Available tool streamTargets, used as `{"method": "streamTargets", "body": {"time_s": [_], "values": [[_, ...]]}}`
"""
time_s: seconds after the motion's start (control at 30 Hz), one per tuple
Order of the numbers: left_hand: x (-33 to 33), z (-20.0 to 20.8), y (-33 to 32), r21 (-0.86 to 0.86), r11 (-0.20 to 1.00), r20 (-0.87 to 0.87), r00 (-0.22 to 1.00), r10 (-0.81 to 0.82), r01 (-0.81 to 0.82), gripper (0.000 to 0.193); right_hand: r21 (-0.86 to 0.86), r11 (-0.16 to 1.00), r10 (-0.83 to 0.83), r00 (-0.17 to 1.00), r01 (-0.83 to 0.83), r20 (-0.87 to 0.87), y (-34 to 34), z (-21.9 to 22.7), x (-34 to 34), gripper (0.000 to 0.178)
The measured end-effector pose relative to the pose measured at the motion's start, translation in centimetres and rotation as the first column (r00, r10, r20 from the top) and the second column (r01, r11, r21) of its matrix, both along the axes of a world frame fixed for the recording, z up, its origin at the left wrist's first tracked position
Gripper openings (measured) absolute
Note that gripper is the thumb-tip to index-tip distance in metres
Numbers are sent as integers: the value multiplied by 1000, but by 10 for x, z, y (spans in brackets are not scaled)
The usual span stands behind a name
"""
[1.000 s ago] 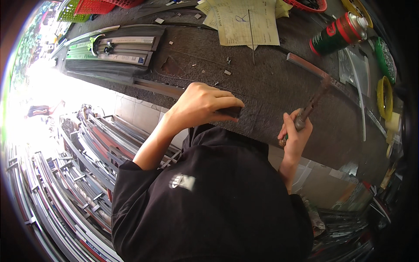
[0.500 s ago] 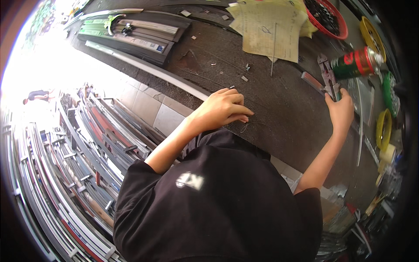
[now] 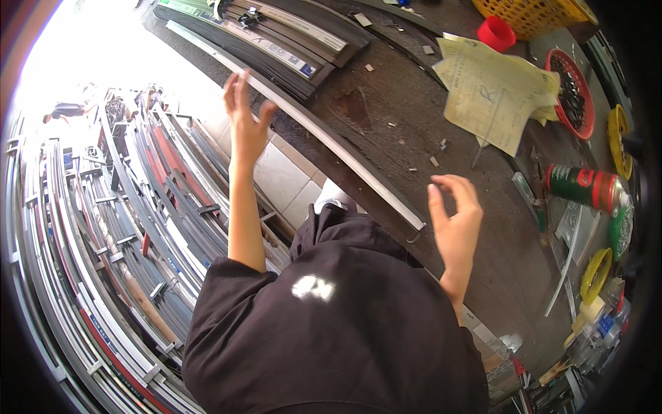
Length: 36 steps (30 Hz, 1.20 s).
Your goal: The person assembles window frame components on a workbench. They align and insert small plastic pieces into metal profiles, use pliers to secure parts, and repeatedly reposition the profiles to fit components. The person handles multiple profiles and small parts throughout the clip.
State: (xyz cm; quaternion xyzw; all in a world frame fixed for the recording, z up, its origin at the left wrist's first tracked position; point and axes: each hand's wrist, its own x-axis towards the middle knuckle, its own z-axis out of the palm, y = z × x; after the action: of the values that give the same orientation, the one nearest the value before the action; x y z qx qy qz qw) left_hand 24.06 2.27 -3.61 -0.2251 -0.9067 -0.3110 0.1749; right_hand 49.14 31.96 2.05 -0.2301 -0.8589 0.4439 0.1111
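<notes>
A long, narrow white strip (image 3: 331, 142) lies slantwise along the near edge of the dark workbench (image 3: 386, 181). My left hand (image 3: 248, 124) is raised at the bench's left edge, fingers spread, its fingertips overlapping the strip in view; I cannot tell if they touch it. Beside the strip's right end hovers my right hand (image 3: 456, 221), with thumb and fingers apart in a curve and nothing between them. A pair of pliers (image 3: 540, 178) rests on the bench farther right, near a green and red spray can (image 3: 583, 188) lying on its side.
Yellowed papers (image 3: 483, 96) lie at the back right beside a red basket (image 3: 592, 114) of small dark parts. A yellow basket (image 3: 531, 17) stands behind. Bundled dark profiles (image 3: 303, 41) occupy the far left. Racked long bars (image 3: 131, 228) fill the floor at left.
My right hand has let go of the pliers and moved left toward the strip's end. My left hand has shifted left and opened. The strip now reaches farther right along the edge.
</notes>
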Motion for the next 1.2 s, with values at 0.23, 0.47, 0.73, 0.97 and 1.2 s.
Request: {"method": "streamTargets", "body": {"time_s": [0.23, 0.47, 0.73, 0.97, 1.2], "values": [[-170, -39, -78, 133, 825, 324, 810, 488, -550, 67, 138, 979, 168, 972, -147, -162, -92, -14, -88, 30], [-211, -35, -62, 155, 898, 220, 900, 376, -413, 48, 187, 981, 64, 994, -46, -92, -122, -28, -130, 33], [-203, -32, -54, -108, 886, 168, 870, 463, -451, 67, -68, 996, -57, 998, 59, 31, -113, -18, -148, 22], [-200, -31, -54, -64, 893, 68, 891, 449, -445, 76, 113, 989, -110, 979, 91, 174, -136, -1, -207, 19], [-195, -24, -52, 0, 900, 134, 892, 433, -437, 74, 302, 940, 64, 951, -160, 304, -147, 0, -201, 37]]}}
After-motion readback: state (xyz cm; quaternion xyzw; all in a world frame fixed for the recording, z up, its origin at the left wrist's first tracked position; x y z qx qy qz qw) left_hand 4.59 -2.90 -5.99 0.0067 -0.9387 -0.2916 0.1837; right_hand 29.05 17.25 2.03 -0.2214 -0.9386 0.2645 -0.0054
